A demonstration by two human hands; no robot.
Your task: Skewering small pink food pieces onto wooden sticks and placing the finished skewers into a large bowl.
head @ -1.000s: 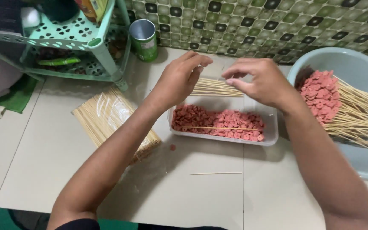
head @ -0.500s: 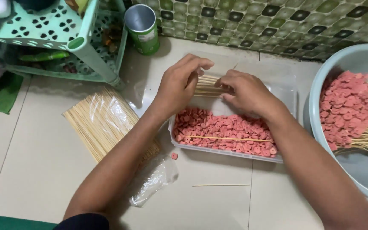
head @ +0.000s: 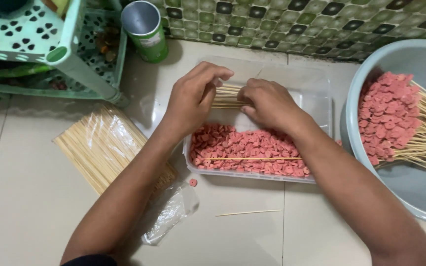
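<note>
Your left hand (head: 193, 101) and your right hand (head: 268, 102) are both working over the small bunch of thin pale bamboo skewers (head: 226, 96) lying at the back of the clear rectangular plastic tray (head: 321, 98). Your left fingers are curling together over the left end of the bunch, thumb below, pinching it. Your right fingers are folding down on the other end of the same bunch; whether they are gripping a single stick or just pressing on the lot, you cannot tell, since the knuckles are hiding the tips.

The front half of the tray is holding a layer of small pink round sausage slices (head: 252, 152), with one bare skewer (head: 255, 158) lying across them lengthwise. A single pink slice (head: 193, 182) is sitting on the cream tiled floor (head: 25, 207) just in front of the tray, and another loose skewer (head: 248, 213) is lying on the tiles nearer to you.

Under your left forearm, a large bundle of skewers in clear plastic wrap (head: 105, 145) is resting on the floor. To your right, a pale blue round plastic basin (head: 410, 197) is holding finished skewers threaded with pink slices (head: 388, 118). A green cylindrical can (head: 146, 32) is standing by the green patterned tiled wall (head: 297, 19), beside a mint-green perforated plastic rack (head: 50, 49).
</note>
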